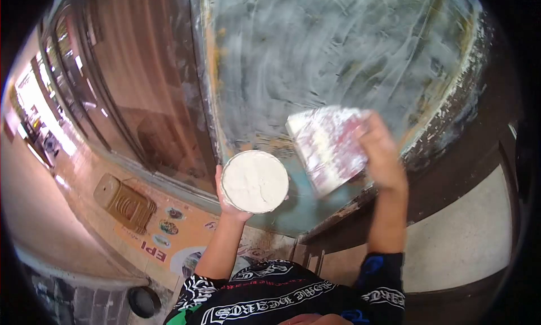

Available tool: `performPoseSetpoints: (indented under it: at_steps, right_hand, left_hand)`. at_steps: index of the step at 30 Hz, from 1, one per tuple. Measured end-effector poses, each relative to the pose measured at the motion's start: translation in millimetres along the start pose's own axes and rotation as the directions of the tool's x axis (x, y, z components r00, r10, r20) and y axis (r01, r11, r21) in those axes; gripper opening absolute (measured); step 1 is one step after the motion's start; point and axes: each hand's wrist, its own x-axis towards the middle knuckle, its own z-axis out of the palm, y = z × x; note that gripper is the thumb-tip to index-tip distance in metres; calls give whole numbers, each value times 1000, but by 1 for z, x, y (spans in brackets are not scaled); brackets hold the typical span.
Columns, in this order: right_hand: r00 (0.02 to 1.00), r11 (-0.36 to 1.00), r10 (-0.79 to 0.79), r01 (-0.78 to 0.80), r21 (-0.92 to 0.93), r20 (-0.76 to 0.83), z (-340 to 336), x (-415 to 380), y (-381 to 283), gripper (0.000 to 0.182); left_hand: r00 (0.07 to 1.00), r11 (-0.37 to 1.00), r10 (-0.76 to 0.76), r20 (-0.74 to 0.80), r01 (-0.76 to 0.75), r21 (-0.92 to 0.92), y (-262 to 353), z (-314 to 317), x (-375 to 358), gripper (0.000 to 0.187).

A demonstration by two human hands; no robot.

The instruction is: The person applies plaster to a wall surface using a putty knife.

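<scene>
My left hand (233,211) is wrapped round a round tub of off-white putty (255,182), holding it from below and the left side. The putty fills it to the rim, and its top is nearly smooth. Most of those fingers are hidden under the tub. To the right, my right hand (385,156) grips a wide, flat putty spreader (332,147) by its right edge. White putty smears cover the spreader's reddish face, and it is slightly blurred. Behind it stands a grey-green panel (338,49) streaked with whitish putty; the spreader overlaps its lower part.
Brown wood panelling (141,60) flanks the panel on the left, a dark frame (490,116) on the right. On the floor at left, a brown plastic stool (125,201) stands by a printed orange sheet (169,240). A dark round container (143,301) sits lower left.
</scene>
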Motion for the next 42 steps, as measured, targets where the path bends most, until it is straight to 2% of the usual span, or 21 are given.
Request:
performPoseSetpoints:
  at_steps: [1, 2, 3, 4, 6, 10, 12, 14, 15, 18, 20, 22, 24, 26, 28, 32, 33, 36, 38, 40, 42]
  right_hand:
    - [993, 964, 114, -117, 239, 28, 29, -7, 29, 28]
    - [976, 944, 212, -217, 249, 49, 42, -9, 66, 30]
    - [960, 909, 276, -274, 314, 38, 57, -16, 93, 32]
    - [959, 903, 279, -281, 324, 52, 64, -21, 120, 32]
    - [913, 762, 389, -392, 515, 120, 79, -29, 162, 35]
    - [888, 778, 430, -455, 433, 160, 98, -40, 181, 33]
    - [918, 834, 390, -385, 395, 69, 107, -42, 180, 31]
    - [911, 824, 406, -401, 399, 77, 113, -43, 190, 30]
    - [910, 841, 411, -402, 362, 55, 115, -43, 195, 29]
    - [933, 890, 361, -345, 297, 1, 124, -43, 229, 28]
    - [908, 834, 418, -375, 405, -19, 127, -43, 237, 27]
    - [893, 808, 449, -388, 444, -38, 132, -42, 234, 26]
    - [804, 735, 594, -519, 436, -45, 136, -44, 230, 26]
    - [773, 683, 634, -546, 486, -23, 140, -48, 237, 25]
    - [748, 667, 662, -559, 493, -46, 142, -52, 239, 24]
    - [725, 692, 678, -574, 437, -121, 143, -66, 278, 24]
    - [663, 626, 739, -607, 489, -123, 143, -67, 270, 25]
    - [673, 570, 731, -511, 644, -114, 140, -81, 269, 25]
    - [680, 557, 729, -525, 644, -76, 138, -83, 239, 27]
    - [829, 558, 558, -394, 731, 20, 141, -85, 230, 29]
    - [851, 540, 516, -413, 733, 100, 136, -86, 225, 30]
  left_hand:
    - [999, 999, 8, -33, -10, -53, 1, -5, -2, 85]
    - [998, 994, 14, -67, -21, -105, 1, -7, -4, 84]
    - [996, 999, 35, -80, -38, -36, -5, -14, -7, 85]
    - [995, 998, 47, -93, -50, -29, -7, -17, -12, 85]
    - [987, 1000, 7, -161, -12, -27, -7, -22, -21, 85]
    - [980, 1000, -6, -200, 0, -31, -13, -23, -37, 84]
    - [978, 999, 7, -207, -13, -29, -14, -29, -47, 83]
    - [968, 1000, 25, -249, -25, 5, -17, -34, -54, 81]
    - [986, 997, 7, -169, -19, -68, -18, -33, -56, 80]
    - [981, 999, -1, -196, -8, -46, -21, -28, -66, 81]
    - [987, 994, -31, -157, 14, -106, -24, -36, -72, 82]
    - [964, 998, -45, -261, 30, -62, -29, -38, -76, 79]
    - [958, 996, -61, -280, 43, -73, -34, -40, -82, 79]
    - [974, 993, -70, -216, 49, -104, -38, -41, -85, 79]
    - [964, 995, -74, -255, 54, -83, -42, -43, -88, 79]
    - [978, 964, -101, -184, 50, -263, -49, -49, -102, 80]
    - [981, 961, -103, -164, 55, -273, -49, -47, -105, 80]
    - [990, 945, -82, -117, 40, -325, -45, -49, -113, 82]
    - [943, 994, -13, -331, -24, -107, -42, -49, -115, 82]
    - [925, 999, 23, -379, -38, -33, -40, -50, -110, 82]
    - [922, 997, 57, -383, -70, -20, -39, -55, -104, 86]
